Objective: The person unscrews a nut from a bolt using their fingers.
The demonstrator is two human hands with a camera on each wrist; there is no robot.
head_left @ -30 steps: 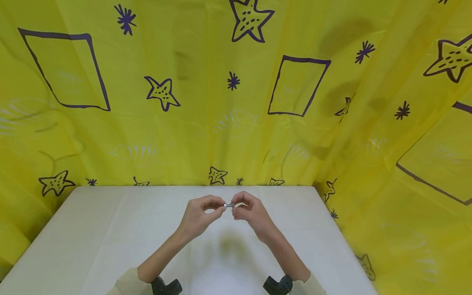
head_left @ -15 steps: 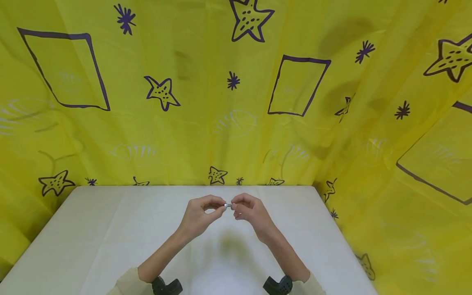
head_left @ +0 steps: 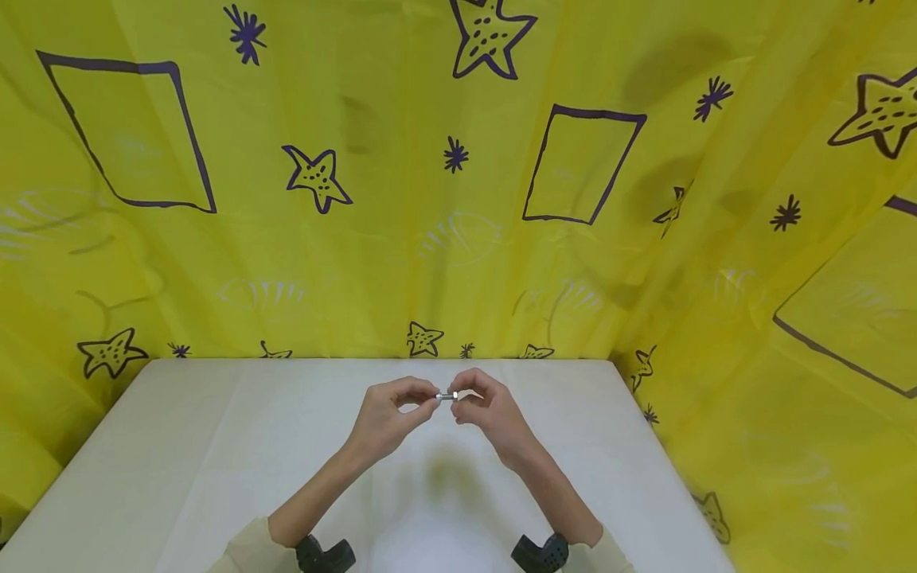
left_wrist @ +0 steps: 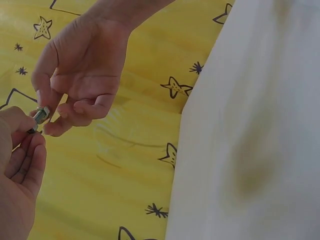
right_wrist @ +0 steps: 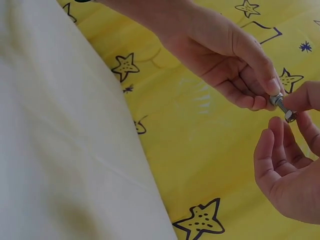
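Note:
A small silver bolt (head_left: pixel 447 396) is held level between both hands above the white table. My left hand (head_left: pixel 390 415) pinches its left end between thumb and fingertips, where a nut (right_wrist: pixel 274 99) shows at the fingertips in the right wrist view. My right hand (head_left: pixel 493 415) has thumb and index finger curled about the other end. There the hexagonal bolt head (right_wrist: pixel 290 116) shows between these two fingertips, and its other fingers stand away from the bolt. The threaded shank is visible between the hands in the right wrist view. In the left wrist view the bolt head (left_wrist: pixel 43 113) is right at the right index fingertip.
The white-covered table (head_left: pixel 236 446) lies under the hands. Behind it and to both sides hangs a yellow curtain (head_left: pixel 372 263) printed with starfish and frames. Dark devices (head_left: pixel 325 555) are strapped near each wrist, by the light sleeves.
The right fingertips closed over the bolt head half a second ago and now sit back a little, so the head shows. The left hand keeps its pinch. The head view has shifted slightly.

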